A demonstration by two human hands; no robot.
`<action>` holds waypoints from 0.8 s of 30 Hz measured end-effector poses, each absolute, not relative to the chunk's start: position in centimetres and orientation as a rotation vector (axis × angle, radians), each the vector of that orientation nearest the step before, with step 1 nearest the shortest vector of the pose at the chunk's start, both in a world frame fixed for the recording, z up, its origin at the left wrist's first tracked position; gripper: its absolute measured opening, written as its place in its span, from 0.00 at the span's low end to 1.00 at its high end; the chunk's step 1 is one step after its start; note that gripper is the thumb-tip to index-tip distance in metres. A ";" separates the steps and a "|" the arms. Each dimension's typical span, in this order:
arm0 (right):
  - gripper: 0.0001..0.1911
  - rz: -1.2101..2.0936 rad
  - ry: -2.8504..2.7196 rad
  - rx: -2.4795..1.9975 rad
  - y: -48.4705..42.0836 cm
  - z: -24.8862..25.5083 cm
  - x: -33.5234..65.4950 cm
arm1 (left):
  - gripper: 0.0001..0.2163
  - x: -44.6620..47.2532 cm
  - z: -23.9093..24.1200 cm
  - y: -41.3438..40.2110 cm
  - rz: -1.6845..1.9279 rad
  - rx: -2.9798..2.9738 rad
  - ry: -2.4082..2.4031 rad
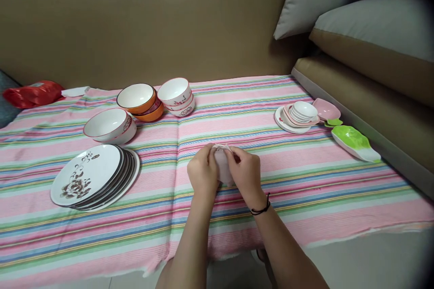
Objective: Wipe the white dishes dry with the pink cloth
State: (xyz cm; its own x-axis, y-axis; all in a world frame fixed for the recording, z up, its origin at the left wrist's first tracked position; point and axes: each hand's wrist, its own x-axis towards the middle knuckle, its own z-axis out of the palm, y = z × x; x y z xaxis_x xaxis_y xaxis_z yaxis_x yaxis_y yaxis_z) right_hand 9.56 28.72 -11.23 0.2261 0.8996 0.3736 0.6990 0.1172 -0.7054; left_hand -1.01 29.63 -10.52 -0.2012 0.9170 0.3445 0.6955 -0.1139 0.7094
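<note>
My left hand and my right hand meet over the middle of the striped cloth. Both are closed on a small pale pink object held between them; what it is I cannot make out. A thin black band circles my right wrist. A stack of white plates with a dark flower pattern lies to the left of my hands.
White bowls, orange bowls and red-patterned bowls stand at the back left. Small saucers, a pink dish and a green leaf-shaped dish sit at the right, beside a sofa. A red bag lies far left.
</note>
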 end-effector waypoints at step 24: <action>0.14 -0.092 -1.878 -1.520 28.9 -11.6 10.5 | 0.12 -1.1 -10.1 29.6 0.711 2.234 1.824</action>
State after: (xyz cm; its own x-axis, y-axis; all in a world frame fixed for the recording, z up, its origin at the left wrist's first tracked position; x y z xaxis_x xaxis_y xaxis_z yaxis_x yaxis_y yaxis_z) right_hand 10.50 28.93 -11.57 -0.0578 0.8289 0.5563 0.8793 0.3062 -0.3649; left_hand -1.14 29.57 -10.14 0.1376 0.9576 0.2531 0.8762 -0.2368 0.4198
